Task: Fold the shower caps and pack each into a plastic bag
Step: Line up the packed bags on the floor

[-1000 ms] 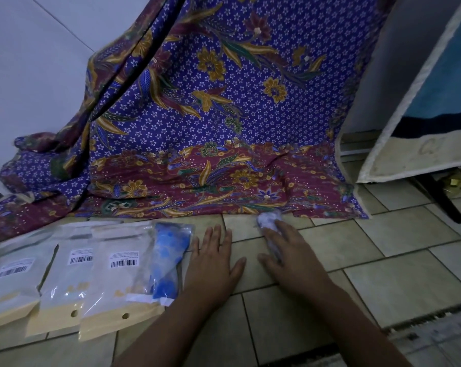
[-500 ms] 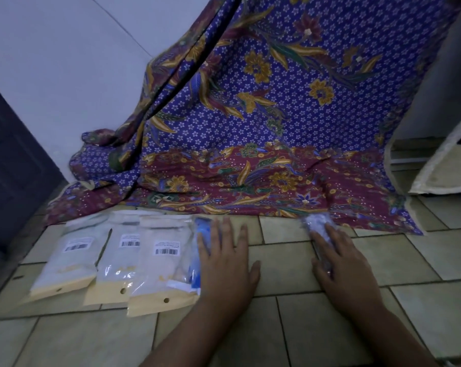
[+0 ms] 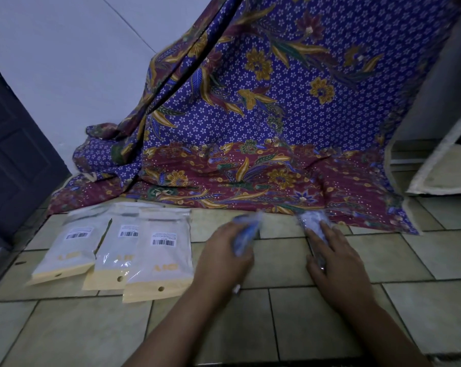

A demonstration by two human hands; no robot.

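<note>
Two caps in hand, three bags done

The left hand [image 3: 221, 260] grips a blue shower cap packet [image 3: 246, 233], blurred, just above the tiled floor [image 3: 282, 263]. To its right, apart from it, the right hand [image 3: 338, 263] lies flat with straight fingers on a white shower cap packet [image 3: 312, 221] at the batik cloth's [image 3: 277, 128] near edge. Three barcoded packed bags [image 3: 120, 250] overlap at left

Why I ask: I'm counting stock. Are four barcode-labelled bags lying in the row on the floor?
No, only three lie there side by side: the left bag, the middle bag and the right bag.
</note>
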